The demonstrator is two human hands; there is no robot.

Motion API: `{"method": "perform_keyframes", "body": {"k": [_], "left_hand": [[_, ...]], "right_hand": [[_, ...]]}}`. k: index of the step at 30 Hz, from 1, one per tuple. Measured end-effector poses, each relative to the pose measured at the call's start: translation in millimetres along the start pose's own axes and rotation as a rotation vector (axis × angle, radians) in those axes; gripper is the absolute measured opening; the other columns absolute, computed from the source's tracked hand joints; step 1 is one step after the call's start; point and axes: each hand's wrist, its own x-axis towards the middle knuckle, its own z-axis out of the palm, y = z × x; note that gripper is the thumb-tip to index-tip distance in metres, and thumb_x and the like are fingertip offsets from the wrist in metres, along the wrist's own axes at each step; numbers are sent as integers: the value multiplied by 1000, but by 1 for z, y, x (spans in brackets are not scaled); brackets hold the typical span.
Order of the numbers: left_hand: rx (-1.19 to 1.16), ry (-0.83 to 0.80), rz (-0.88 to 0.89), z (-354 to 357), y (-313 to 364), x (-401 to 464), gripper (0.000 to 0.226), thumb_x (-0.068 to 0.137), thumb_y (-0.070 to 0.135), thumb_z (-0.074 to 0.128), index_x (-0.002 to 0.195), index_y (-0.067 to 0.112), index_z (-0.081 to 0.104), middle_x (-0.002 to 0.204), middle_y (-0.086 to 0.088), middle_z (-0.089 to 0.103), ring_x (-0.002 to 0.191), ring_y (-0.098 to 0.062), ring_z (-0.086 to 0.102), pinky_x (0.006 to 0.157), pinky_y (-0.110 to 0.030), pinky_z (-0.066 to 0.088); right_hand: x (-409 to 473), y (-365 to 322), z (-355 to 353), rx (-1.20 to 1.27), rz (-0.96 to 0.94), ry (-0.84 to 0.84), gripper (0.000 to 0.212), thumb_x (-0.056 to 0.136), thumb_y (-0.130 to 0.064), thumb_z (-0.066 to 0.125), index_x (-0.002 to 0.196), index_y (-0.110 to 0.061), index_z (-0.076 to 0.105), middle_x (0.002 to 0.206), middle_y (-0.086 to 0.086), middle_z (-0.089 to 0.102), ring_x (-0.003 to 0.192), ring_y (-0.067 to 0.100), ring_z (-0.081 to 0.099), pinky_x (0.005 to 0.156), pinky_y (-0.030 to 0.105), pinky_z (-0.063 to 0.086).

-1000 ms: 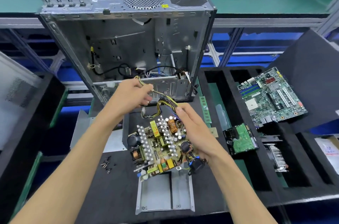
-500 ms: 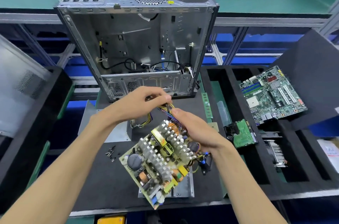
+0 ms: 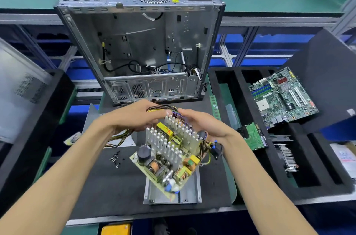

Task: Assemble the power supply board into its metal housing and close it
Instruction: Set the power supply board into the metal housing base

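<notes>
The power supply board (image 3: 169, 155), with silver heat sinks, a yellow transformer and a black capacitor, is lifted and tilted above the mat. My left hand (image 3: 134, 119) grips the bundle of yellow and black cables (image 3: 159, 108) at the board's far end. My right hand (image 3: 200, 123) holds the board's far right edge, fingers curled over the heat sinks. A black mains socket (image 3: 215, 151) dangles on wires under my right wrist. One grey metal housing half (image 3: 173, 190) lies flat beneath the board. Another housing part (image 3: 92, 117) lies behind my left forearm.
An open computer case (image 3: 140, 42) stands upright behind the mat. Several small screws (image 3: 115, 159) lie loose on the mat left of the board. A motherboard (image 3: 283, 98), a hard drive (image 3: 252, 136) and a heat sink (image 3: 287, 155) sit in foam tray slots at right.
The board has been raised off the housing half and tipped up toward me, then swung slightly right. Both hands came closer together at the cable end.
</notes>
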Motion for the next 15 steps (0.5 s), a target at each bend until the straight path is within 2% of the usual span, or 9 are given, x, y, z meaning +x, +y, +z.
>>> {"method": "perform_keyframes", "body": {"k": [1,3,5,6,8,9,11,13,15], "left_hand": [[-8,20,-32,2,-2,0,64,87,68,59,79,4,57,57,4,41,48,-14,32,42,-19,27],[-56,63,-77,7,-7,0,66,89,67,57,91,1,65,67,-4,46,59,-18,35,47,-25,27],[-148,133,-91,11,-11,-1,60,96,58,55,96,0,68,73,-9,49,65,-21,38,51,-29,27],[-210,193,-107,12,-13,-2,56,98,54,55,91,0,67,70,-9,48,62,-21,37,51,-28,26],[-298,324,-147,13,-21,-2,45,99,47,57,70,14,61,55,-2,38,48,-16,30,46,-23,23],[-319,377,-166,15,-25,-2,49,100,43,57,56,22,54,49,4,34,43,-15,27,42,-20,21],[-343,450,-207,23,-33,-3,63,102,39,55,42,23,54,42,11,33,38,-10,26,38,-18,21],[-350,504,-237,32,-40,-5,58,102,40,55,47,23,58,40,11,38,37,-9,29,37,-17,22],[-350,507,-249,40,-47,-8,43,102,41,54,69,14,60,40,8,47,35,-9,28,36,-17,20]], "right_hand": [[0,-1,-1,49,12,-30,42,107,-41,46,129,-14,69,120,6,76,113,26,72,104,40,53],[0,-2,-3,185,36,-91,46,108,-40,43,125,-12,74,108,4,79,97,21,76,93,35,60],[0,3,-7,413,50,-167,49,107,-43,44,119,-10,78,115,11,77,105,24,74,95,37,59],[0,6,-9,557,52,-201,52,107,-43,45,123,-3,74,123,18,73,113,30,71,101,42,56],[0,13,-13,753,38,-207,57,107,-43,48,126,7,68,126,26,69,119,39,68,99,51,56],[0,16,-12,804,27,-190,56,106,-44,50,128,6,65,125,28,68,119,41,68,97,52,56],[1,23,-7,854,6,-166,50,107,-43,51,129,1,60,125,28,68,120,43,66,96,55,56],[3,30,-1,858,23,-103,41,107,-38,53,115,-1,67,116,23,73,116,40,69,98,54,55],[6,38,3,818,45,-18,35,107,-34,53,122,-4,63,104,15,76,104,34,74,95,51,55]]}}
